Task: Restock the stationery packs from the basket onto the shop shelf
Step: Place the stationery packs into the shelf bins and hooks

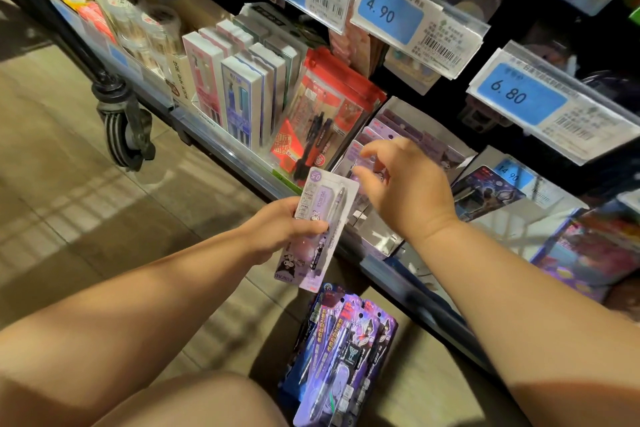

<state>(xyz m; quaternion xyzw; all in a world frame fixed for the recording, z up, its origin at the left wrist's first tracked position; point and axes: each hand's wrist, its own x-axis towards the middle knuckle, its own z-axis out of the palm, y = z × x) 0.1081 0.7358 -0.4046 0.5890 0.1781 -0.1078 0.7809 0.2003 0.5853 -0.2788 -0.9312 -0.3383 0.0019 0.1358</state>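
Pinching lilac pen pack (320, 218) in left hand (277, 229), between thumb in front and fingers behind, hovering right hand (412, 187) over shelved purple packs (415, 132), curling fingers loosely, holding nothing.

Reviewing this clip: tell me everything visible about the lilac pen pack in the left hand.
The lilac pen pack is a flat printed card with a clear blister holding one pen. It shows a cartoon character and a round 0.5 mark. Its print reads upside down to the camera. It is held tilted in the air, in front of the shelf edge. The left hand grips its left side, thumb across the front. The right hand is close to its top corner; whether they touch cannot be told.
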